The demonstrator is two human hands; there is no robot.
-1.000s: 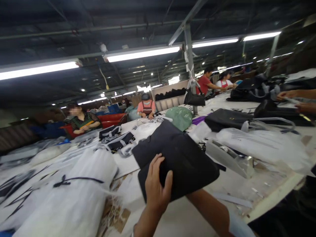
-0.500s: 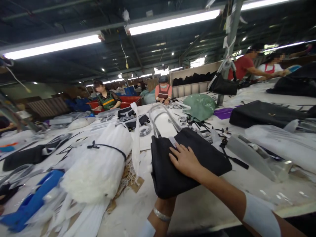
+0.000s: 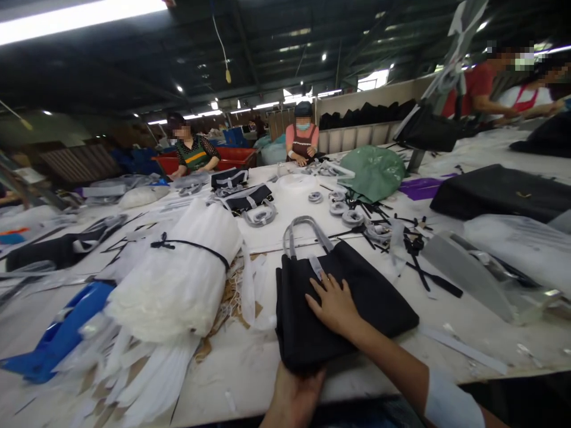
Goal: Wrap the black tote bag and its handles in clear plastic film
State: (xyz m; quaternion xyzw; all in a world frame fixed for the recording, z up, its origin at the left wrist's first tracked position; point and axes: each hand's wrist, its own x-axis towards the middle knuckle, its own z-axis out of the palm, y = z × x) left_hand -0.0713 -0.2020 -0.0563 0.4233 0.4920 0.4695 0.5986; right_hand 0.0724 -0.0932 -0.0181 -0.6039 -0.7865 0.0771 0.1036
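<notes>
A black handbag lies flat on the white table, its wrapped handles pointing away from me. My right hand rests flat on the bag's middle with fingers stretched out, close to a small tag near the top edge. At the bag's near edge, by the table's front, is my left hand; its fingers are hidden under the bag.
A tied bundle of white plastic bags lies left of the bag, with a blue object beyond it. Tape rolls, black straps, a green sack and more black bags cover the table. Several people work at the far side.
The bag was held up and tilted in my left hand a second ago; it now lies flat with my right hand on top. The view has dropped toward the table.
</notes>
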